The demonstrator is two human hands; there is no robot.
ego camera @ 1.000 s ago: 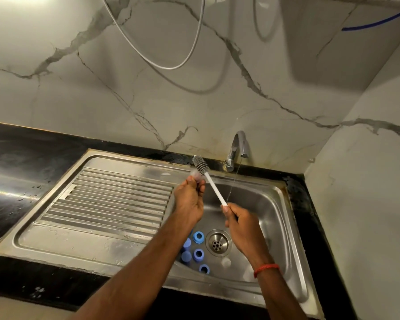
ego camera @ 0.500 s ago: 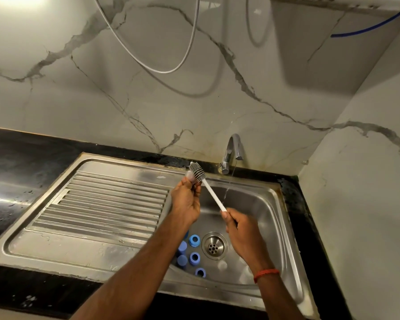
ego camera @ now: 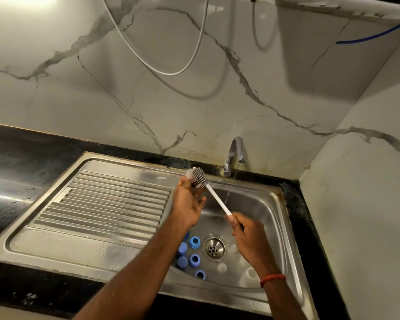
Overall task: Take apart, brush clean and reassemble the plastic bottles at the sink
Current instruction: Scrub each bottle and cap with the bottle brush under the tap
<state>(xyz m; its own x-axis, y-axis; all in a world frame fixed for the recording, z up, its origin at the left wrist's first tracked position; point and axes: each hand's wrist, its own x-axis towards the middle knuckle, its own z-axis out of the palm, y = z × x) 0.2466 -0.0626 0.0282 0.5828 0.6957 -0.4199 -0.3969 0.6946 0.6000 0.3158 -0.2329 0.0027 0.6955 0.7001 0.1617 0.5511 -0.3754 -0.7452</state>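
No legible txt, labels, brand names or nos. anywhere in view. Brush (ego camera: 201, 177), clear part (ego camera: 189, 173), blue caps (ego camera: 194, 242), sink (ego camera: 125, 159), tap (ego camera: 235, 151): nothing readable on any. Surfaces too small/blurred to make out fine print.

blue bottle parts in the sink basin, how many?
5 clear, all left of the drain: upper ring, middle ring, lowest ring, upper cap, lower cap. A blue sliver beside the left forearm may be a sixth; it may hide more.
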